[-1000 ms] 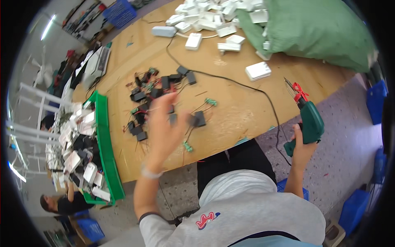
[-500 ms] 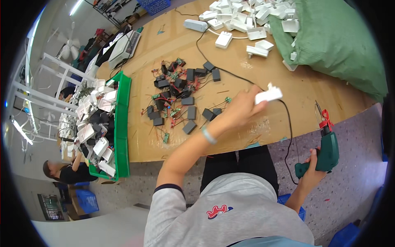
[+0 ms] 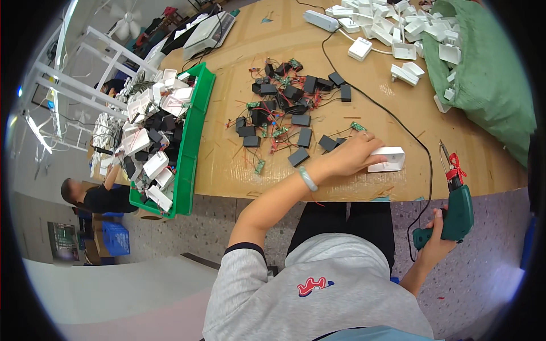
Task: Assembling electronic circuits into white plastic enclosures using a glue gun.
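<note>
My left hand (image 3: 354, 156), with a pale bangle at the wrist, is closed on a white plastic charger casing (image 3: 389, 159) close to the table's near edge. The casing stands tilted, one broad face turned toward me. Beyond the table edge at the right, my right hand (image 3: 437, 241) is wrapped round the handle of a dark green soldering gun (image 3: 458, 213). Its metal tip points up and away, and red material is tied round its neck. Left of my left hand lies a heap of black rectangular blocks (image 3: 301, 120) with red wires and small green circuit boards (image 3: 260, 166).
A green crate (image 3: 202, 122) at the left holds white casings and black parts. White casings (image 3: 404, 51) spill from a green sack (image 3: 489, 85) at the far right. A black cord (image 3: 392, 116) crosses the cardboard-covered table (image 3: 227, 176). Another person (image 3: 105, 196) is at the left.
My left hand has brought the white casing down nearer the table's front edge and turned it. My right hand still holds the soldering gun. The whole view has shifted.
</note>
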Motion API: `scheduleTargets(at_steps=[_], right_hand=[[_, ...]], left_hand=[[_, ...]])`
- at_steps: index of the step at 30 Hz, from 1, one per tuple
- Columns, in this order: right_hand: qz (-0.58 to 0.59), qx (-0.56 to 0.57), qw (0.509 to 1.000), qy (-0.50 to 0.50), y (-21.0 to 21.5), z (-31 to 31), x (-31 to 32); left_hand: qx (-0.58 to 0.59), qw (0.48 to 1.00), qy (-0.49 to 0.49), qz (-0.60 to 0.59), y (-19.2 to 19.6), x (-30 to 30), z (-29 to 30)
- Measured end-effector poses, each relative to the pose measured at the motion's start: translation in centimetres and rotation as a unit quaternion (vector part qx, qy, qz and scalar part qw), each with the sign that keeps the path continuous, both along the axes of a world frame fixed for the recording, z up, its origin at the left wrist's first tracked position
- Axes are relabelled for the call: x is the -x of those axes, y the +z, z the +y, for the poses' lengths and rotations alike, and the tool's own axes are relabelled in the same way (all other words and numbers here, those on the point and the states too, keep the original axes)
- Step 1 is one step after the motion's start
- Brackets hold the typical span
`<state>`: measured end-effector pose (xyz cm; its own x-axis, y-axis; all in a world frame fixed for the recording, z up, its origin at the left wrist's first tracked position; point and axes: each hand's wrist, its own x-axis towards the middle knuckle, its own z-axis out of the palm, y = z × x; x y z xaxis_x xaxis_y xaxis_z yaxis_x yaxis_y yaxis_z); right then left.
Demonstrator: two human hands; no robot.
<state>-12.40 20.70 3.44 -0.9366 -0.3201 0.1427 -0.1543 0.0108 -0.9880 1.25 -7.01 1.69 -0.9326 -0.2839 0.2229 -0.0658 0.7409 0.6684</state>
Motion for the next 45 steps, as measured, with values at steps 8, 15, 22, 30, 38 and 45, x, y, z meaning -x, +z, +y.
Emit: scheduleTargets(at_steps=[8,15,22,30,38,45], right_hand=[[0.003,0.002,0.999,0.035,0.4,-1.2,0.2],[-0.021,-0.010,0.985,0.169,-0.8,-5.4,0.5],[0.028,-0.051,0.966,0.254,0.4,-9.3,-1.4],[-0.015,-0.028,0.997,0.072,1.3,-1.1,0.0],[0.005,-0.085,0.996,0.013,1.4,2.0,-2.7],[0.015,-0.098,0.993,0.068,-1.5,3.2,-3.1]], left_hand=[[0.081,0.845,0.486,0.208,4.7,-7.1,-3.2],[0.175,0.694,0.697,0.044,-2.8,-11.4,-15.9],[-0.048,0.635,0.542,0.548,4.6,-10.8,-10.5],[0.060,0.783,0.467,0.407,8.2,-12.6,-5.1],[-0.052,0.928,0.323,0.175,5.5,-4.0,5.1],[0.099,0.954,0.266,0.095,0.8,1.8,9.0]])
